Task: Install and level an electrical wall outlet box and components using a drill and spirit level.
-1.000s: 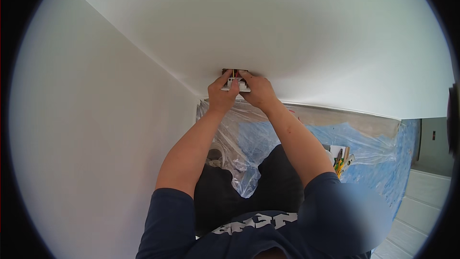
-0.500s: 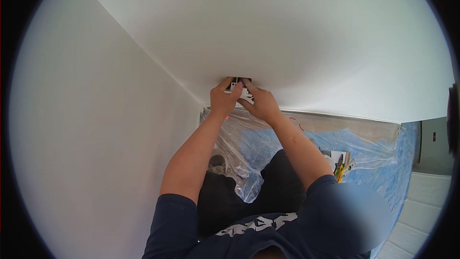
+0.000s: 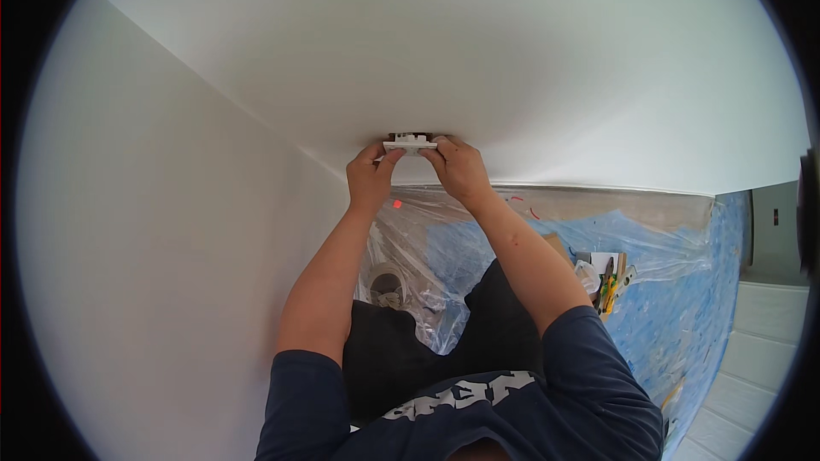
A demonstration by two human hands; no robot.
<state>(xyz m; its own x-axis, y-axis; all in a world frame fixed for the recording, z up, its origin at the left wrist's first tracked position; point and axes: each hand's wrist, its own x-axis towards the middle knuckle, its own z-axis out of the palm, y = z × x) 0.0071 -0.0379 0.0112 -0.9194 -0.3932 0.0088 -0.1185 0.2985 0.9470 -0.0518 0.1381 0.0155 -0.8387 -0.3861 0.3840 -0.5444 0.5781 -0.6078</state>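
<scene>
A small white wall socket unit point(image 3: 410, 143) sits against the white wall low down, over a dark opening. My left hand point(image 3: 370, 177) grips its left end with thumb and fingers. My right hand point(image 3: 459, 169) grips its right end. Both forearms reach forward from my dark blue sleeves. Most of the opening behind the unit is hidden by the unit and my fingers.
A second white wall point(image 3: 171, 230) meets this one in a corner on the left. Clear plastic sheeting point(image 3: 444, 239) over blue covering point(image 3: 683, 290) lies on the floor. A tape roll point(image 3: 386, 283) rests near my knee. Yellow-handled tools point(image 3: 608, 283) and small parts lie at the right.
Both hands stay on the socket unit. The view has shifted, so hands and unit sit slightly lower in the picture. The unit now lies flatter against the wall.
</scene>
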